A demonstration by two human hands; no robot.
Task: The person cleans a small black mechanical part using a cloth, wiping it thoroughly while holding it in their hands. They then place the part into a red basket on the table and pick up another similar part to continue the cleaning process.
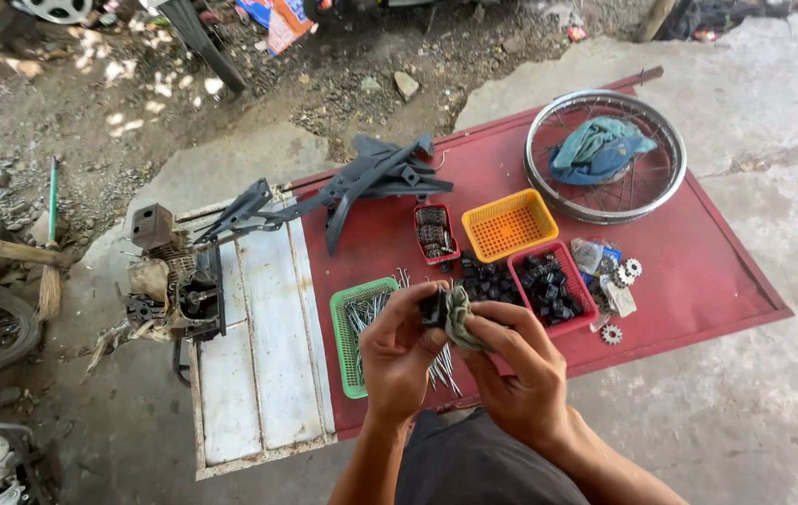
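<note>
Left hand (399, 351) pinches a small dark part (432, 307); right hand (520, 369) grips a rag (462, 320) against it. The part could slip into the green basket (341, 339) of spokes below.

Even, soft daylight is seen across the flat red metal panel (698, 271), with only faint shadows thrown. Brighter sun is caught on the pale concrete ground (773, 122) at upper right, slightly washed out. Dappled sun patches are scattered over the dirt at upper left. A glint is picked up on the chrome spoked wheel rim (535, 140). Wide-angle bending is noticed at the edges; detail is softened throughout.
</note>
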